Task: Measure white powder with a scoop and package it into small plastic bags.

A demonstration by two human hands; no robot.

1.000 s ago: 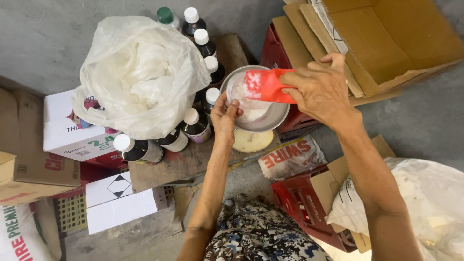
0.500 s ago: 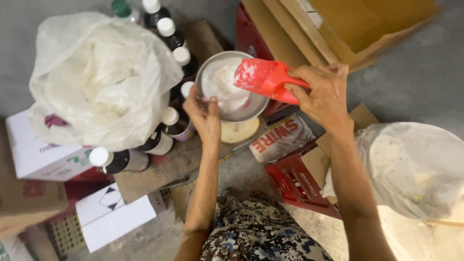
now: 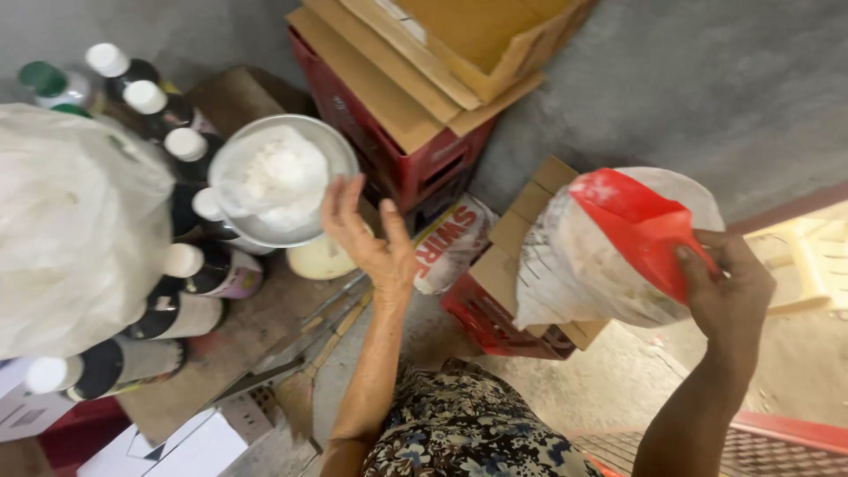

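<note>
Red plastic scoop (image 3: pixel 643 228), one, held in my right hand (image 3: pixel 726 291), fingers curled round its handle; it had swung away from the bowl, where it stood half a second before, and now hung over the open white sack (image 3: pixel 590 265) at my right, well apart from the bowl. I could not tell whether any powder remained in it.

Metal bowl (image 3: pixel 329 150), one, round, holding a heap of white powder (image 3: pixel 269 177); set among the bottles, level. The powder looked to have been tipped in already.

Left hand (image 3: pixel 371 243), open, fingers spread wide, holding nothing; it rested just beside the bowl's near rim, where earlier it had steadied the bowl from below.

Dark bottles with white caps (image 3: pixel 185 146), several, ranged to the left of the bowl; one green cap at the far corner.

Large white plastic bag (image 3: pixel 75 225), bulging, at far left.

Red crates (image 3: pixel 415 163), stacked with flattened cardboard (image 3: pixel 424 53) above; another red crate lower, under the sack
</note>
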